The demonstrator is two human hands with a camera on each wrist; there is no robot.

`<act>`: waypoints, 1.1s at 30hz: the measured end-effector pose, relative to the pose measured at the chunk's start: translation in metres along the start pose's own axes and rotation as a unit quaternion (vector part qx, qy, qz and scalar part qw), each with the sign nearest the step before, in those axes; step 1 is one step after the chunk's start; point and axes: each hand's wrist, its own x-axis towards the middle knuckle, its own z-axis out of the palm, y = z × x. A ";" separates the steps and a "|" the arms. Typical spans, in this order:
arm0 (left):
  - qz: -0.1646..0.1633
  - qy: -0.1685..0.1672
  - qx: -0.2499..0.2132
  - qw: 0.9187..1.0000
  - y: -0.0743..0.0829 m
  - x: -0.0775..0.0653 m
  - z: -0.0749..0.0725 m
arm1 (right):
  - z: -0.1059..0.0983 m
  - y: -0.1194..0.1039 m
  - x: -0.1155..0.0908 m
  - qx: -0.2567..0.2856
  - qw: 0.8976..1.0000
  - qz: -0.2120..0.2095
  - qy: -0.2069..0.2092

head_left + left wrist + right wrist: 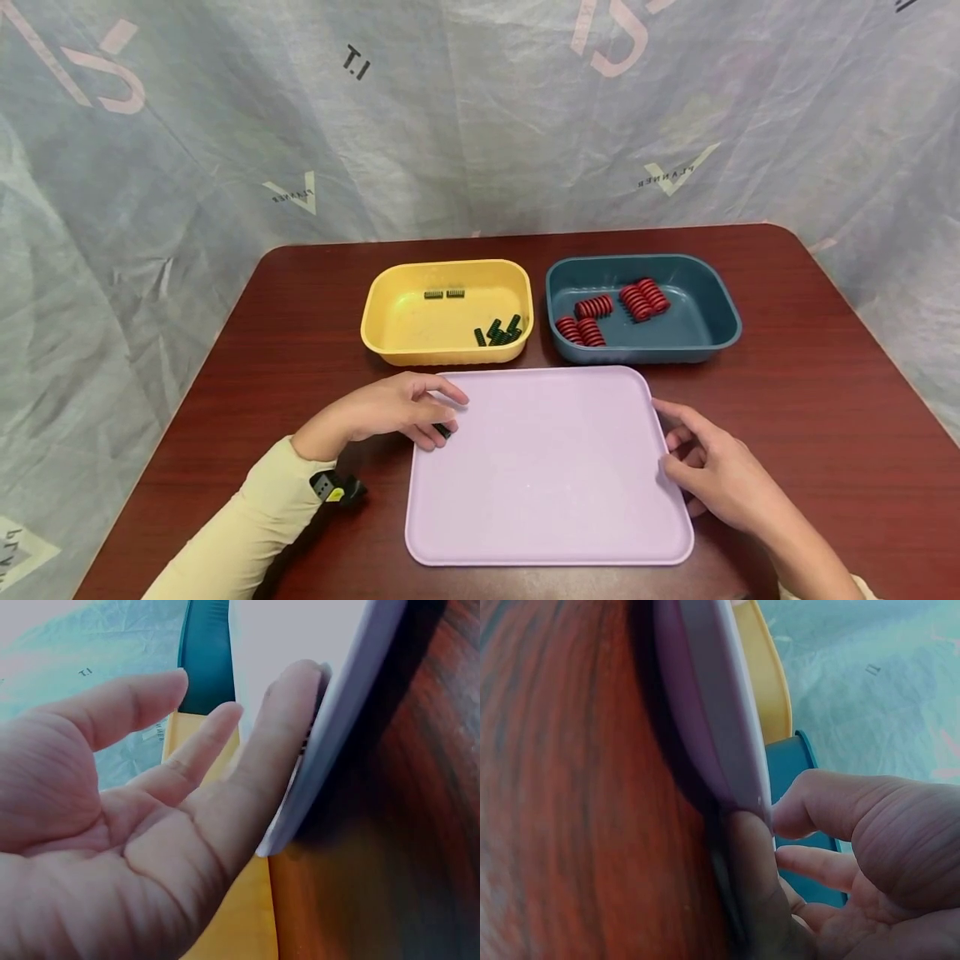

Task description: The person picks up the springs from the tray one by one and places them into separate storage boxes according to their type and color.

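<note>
Right now the lilac tray (551, 467) lies flat on the dark red counter (825, 400), and everything else sits in relation to it. At the tray's left edge the left hand (390, 408) rests with its fingers (281, 727) loosely extended over the rim; a small dark spring (442, 431) shows just under the fingertips on the tray's surface, though whether the fingers pinch it or only touch it cannot be told. The left wrist view shows the fingers fairly straight, one lying against the tray's edge. At the tray's right edge the right hand (712, 471) lies with relaxed, slightly curled fingers (817, 806) touching the rim, holding nothing.

Just beyond the tray's far edge, to the left, stands a yellow bin (446, 312) with small dark green springs (498, 331) near its right corner and two more by its far wall. Beside that bin, beyond the tray's far right corner, stands a teal bin (641, 308) holding thick red springs (643, 300) in small clusters. A pale printed tarp (480, 117) hangs behind the counter.
</note>
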 end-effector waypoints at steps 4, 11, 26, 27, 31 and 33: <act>0.004 0.009 0.014 1.000 -0.001 0.003 0.003 | 0.001 0.000 0.000 0.004 1.000 0.000 0.000; 0.058 0.040 0.068 0.995 0.000 0.002 0.003 | 0.001 0.000 0.000 -0.001 1.000 0.001 -0.001; 0.067 0.063 0.097 0.991 -0.002 0.006 0.007 | 0.000 -0.001 -0.001 -0.004 1.000 -0.004 0.005; 0.070 0.064 0.098 0.991 -0.002 0.007 0.008 | 0.001 -0.001 -0.001 -0.004 1.000 -0.004 0.005; 0.066 0.066 0.099 0.991 -0.003 0.012 0.013 | 0.001 -0.001 -0.001 -0.004 1.000 -0.003 0.005; 0.056 0.069 0.100 0.991 -0.003 0.015 0.016 | 0.001 0.000 -0.001 -0.001 1.000 -0.003 0.005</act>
